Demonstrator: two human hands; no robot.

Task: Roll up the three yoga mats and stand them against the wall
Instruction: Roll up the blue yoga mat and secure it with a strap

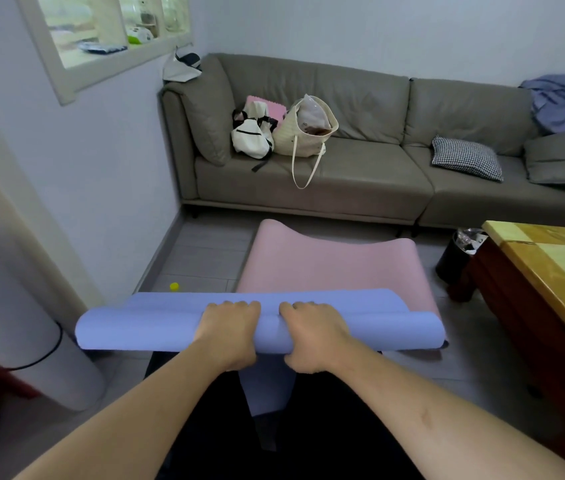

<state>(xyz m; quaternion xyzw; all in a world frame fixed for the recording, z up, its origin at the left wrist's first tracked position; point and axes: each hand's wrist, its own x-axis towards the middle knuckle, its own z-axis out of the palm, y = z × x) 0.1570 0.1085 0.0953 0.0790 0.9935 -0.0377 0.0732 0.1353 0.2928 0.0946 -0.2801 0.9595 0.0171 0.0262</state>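
Note:
A blue yoga mat (142, 327) lies crosswise in front of me, partly rolled into a thick tube. My left hand (229, 332) and my right hand (312, 336) grip the roll side by side at its middle, fingers curled over the top. A strip of the blue mat runs back between my legs. Beyond the roll, a pink yoga mat (329, 265) lies spread on the floor toward the sofa, its far edge curled up. A third mat is not visible.
A grey sofa (360, 174) with bags and cushions stands against the far wall. A wooden table (551, 271) is at the right, a black bin (457, 254) beside it. A white cylinder (14, 323) stands at the left. A small yellow ball (174, 286) lies on the floor.

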